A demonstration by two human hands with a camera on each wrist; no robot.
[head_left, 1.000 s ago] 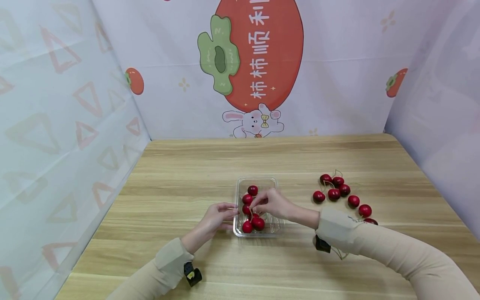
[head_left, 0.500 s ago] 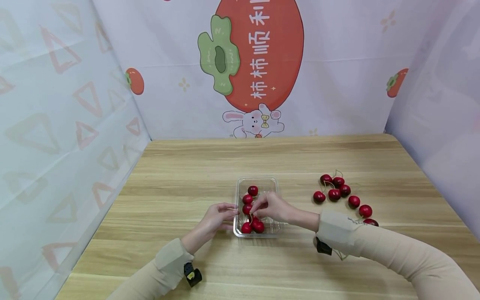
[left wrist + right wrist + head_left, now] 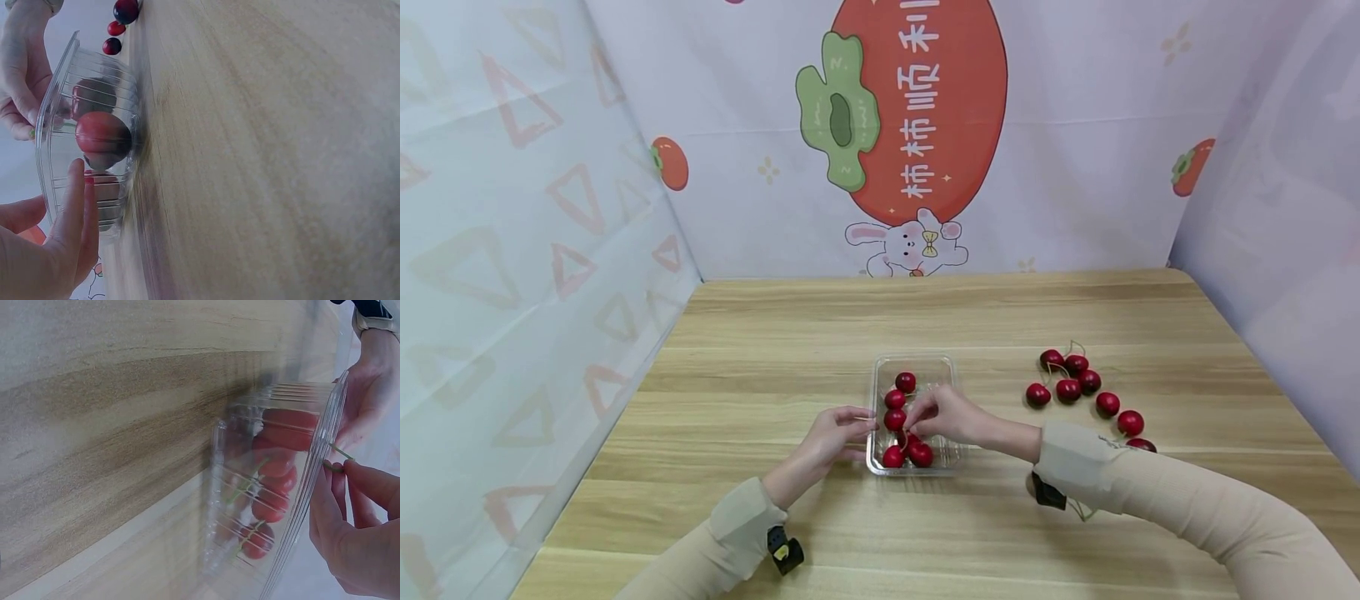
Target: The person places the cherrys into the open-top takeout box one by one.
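A clear plastic box (image 3: 930, 367) stands on the table with several red cherries (image 3: 895, 419) inside, mostly along its left side and front. My left hand (image 3: 835, 435) is at the box's left side; in the left wrist view its nearly straight fingers (image 3: 74, 203) lie against the outer wall. Over the box, my right hand (image 3: 946, 414) pinches a thin green stem (image 3: 340, 452) between thumb and fingertips, as seen in the right wrist view. That stem leads down to the cherries at the box's front; which one it belongs to is hard to tell.
Several loose cherries (image 3: 1067, 390) with stems lie on the wooden table (image 3: 760, 333) to the right of the box. My right sleeve (image 3: 1180, 487) partly covers the nearest ones. Printed cloth (image 3: 1075, 167) hangs behind the table and at both sides.
My right hand has shifted slightly right and toward me within the box. One front cherry has moved a little to the right. My left hand stays where it was.
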